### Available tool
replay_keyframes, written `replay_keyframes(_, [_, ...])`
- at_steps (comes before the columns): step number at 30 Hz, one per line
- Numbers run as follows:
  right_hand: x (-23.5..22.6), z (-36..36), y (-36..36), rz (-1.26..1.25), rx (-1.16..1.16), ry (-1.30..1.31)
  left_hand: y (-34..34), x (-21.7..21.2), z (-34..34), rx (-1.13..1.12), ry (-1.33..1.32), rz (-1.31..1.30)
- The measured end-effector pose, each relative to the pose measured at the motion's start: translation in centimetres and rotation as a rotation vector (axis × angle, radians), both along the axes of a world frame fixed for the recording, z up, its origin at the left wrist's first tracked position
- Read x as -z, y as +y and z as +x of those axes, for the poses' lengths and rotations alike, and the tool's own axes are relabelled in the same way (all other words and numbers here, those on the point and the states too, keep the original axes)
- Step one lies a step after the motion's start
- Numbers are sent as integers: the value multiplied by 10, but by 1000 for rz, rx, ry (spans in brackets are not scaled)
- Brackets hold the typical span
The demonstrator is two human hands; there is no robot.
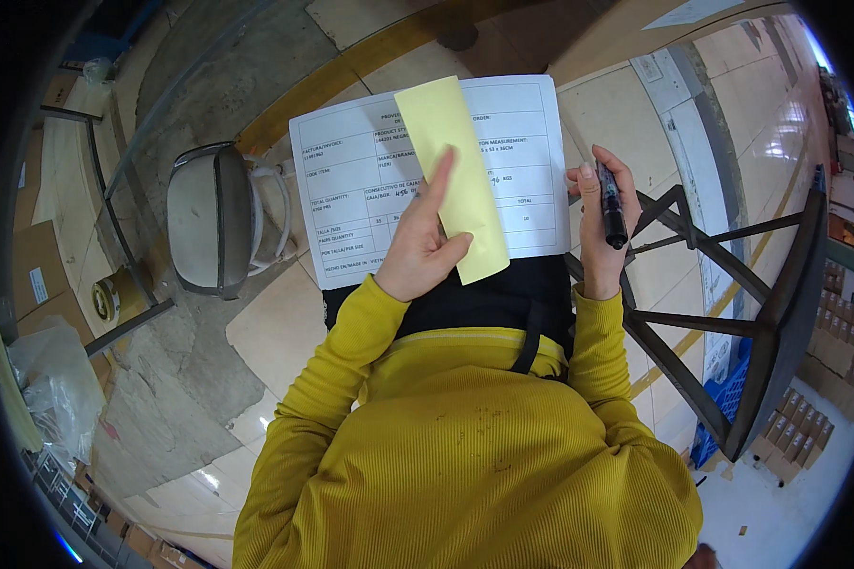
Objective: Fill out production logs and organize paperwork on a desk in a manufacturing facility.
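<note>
A stack of white printed form sheets (346, 204) with a table and some handwritten entries lies in front of my body, over my lap. On top rests a narrow pale yellow paper slip (479, 180), slightly tilted and covering the middle of the print. My left hand (422, 247) lies against the slip, index finger and thumb stretched out across it; its other fingers are partly hidden. At the right edge of the sheets, my right hand (603, 223) grips a black marker (611, 204), with its dark end toward me.
A grey padded chair (209, 218) stands at the left. To the right is a dark metal frame (731, 327), with a blue plastic crate (726, 398) behind it. Clear plastic wrap (57, 389) and a tape roll (106, 299) lie at far left. Cardboard boxes (797, 427) are stacked far right.
</note>
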State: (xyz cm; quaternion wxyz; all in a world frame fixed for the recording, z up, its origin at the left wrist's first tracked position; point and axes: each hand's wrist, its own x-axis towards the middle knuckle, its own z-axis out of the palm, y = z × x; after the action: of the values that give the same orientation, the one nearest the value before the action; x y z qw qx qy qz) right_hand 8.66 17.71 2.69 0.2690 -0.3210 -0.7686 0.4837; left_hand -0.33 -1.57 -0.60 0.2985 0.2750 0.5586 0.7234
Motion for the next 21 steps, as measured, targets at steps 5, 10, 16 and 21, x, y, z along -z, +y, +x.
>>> replay_keyframes(5, [7, 3, 3, -28, -34, -45, 6, -3, -2, 130, 145, -189])
replay_keyframes(10, [9, 2, 3, -25, 9, -2, 12, 4, 5, -21, 108, -192])
replay_keyframes(16, [3, 2, 1, -75, 19, 39, 16, 7, 5, -27, 120, -146])
replay_keyframes(21, [4, 2, 1, -105, -9, -27, 15, 2, 3, 74, -40, -207])
